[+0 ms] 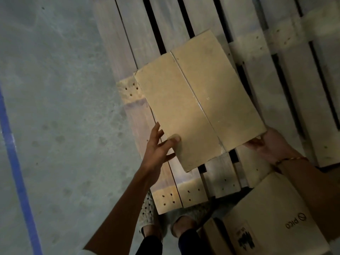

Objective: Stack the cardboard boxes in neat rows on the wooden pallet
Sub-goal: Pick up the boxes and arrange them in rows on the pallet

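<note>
Head view: both hands hold a cardboard box (198, 100) over the wooden pallet's (287, 74) near-left corner. Left hand (158, 146) pinches its near edge; right hand (266, 144) seemingly grips the right corner. Bare slats lie beyond.

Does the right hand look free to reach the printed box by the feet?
Probably not yet: the right hand grips the plain box, though the printed box lies uncovered below that forearm.

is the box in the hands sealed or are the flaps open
Shut. The box shows its two top flaps lying flat and meeting along a centre seam. Whether tape holds them, I cannot tell.
</note>
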Demonstrator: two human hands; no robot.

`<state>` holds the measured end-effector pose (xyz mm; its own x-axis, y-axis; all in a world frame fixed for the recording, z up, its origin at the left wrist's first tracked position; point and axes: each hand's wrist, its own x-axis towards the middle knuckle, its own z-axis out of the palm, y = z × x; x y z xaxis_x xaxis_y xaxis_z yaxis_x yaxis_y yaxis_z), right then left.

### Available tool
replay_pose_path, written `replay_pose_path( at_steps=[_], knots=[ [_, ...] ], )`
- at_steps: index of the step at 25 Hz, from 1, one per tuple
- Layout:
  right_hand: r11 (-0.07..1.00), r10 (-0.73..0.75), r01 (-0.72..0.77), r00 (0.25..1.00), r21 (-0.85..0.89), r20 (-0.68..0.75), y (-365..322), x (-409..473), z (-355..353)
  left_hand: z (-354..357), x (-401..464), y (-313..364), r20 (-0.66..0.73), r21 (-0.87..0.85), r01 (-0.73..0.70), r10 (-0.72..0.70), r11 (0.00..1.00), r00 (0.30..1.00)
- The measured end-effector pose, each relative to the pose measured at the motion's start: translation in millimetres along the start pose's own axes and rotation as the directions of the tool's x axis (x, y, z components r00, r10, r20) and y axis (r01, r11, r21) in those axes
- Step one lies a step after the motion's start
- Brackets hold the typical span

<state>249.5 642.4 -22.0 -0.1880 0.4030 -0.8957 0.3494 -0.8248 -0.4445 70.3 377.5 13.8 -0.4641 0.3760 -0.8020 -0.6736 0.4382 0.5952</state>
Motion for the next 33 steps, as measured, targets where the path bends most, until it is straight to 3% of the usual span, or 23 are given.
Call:
replay_pose_path(
  at_steps=[1,3,5,8,20,33],
  knots=[
    [0.999,-0.031,0.030,0.999,-0.043,-0.014,-5.7,2.5,0.3,3.3,-0.2,0.4,-0.013,-0.018,0.034,-0.034,0.999,0.999],
    [0.985,-0.089,0.106,0.987,-0.133,0.130,-18.0,-3.2,6.4,10.6,-1.4,2.6,-0.014,-0.057,0.095,-0.096,0.994,0.995],
    [0.945,-0.111,0.178,0.964,-0.275,0.242,-22.9,-13.8,16.7,18.0,-2.4,9.0,-0.021,-0.034,0.059,-0.060,0.998,0.998],
    [0.888,-0.178,0.276,0.944,-0.368,0.278,-17.5,-29.4,32.1,19.2,-1.2,22.8,-0.076,0.025,-0.025,0.027,0.999,0.997],
    [0.844,-0.276,0.356,0.930,-0.402,0.244,20.8,-44.2,48.8,-6.4,-3.4,15.3,-0.091,0.178,-0.029,0.046,0.984,0.995],
    [0.856,-0.258,0.340,0.934,-0.390,0.248,18.1,-36.2,45.6,-4.3,-4.3,16.7,-0.060,0.216,-0.068,0.083,0.974,0.995]
  ],
)
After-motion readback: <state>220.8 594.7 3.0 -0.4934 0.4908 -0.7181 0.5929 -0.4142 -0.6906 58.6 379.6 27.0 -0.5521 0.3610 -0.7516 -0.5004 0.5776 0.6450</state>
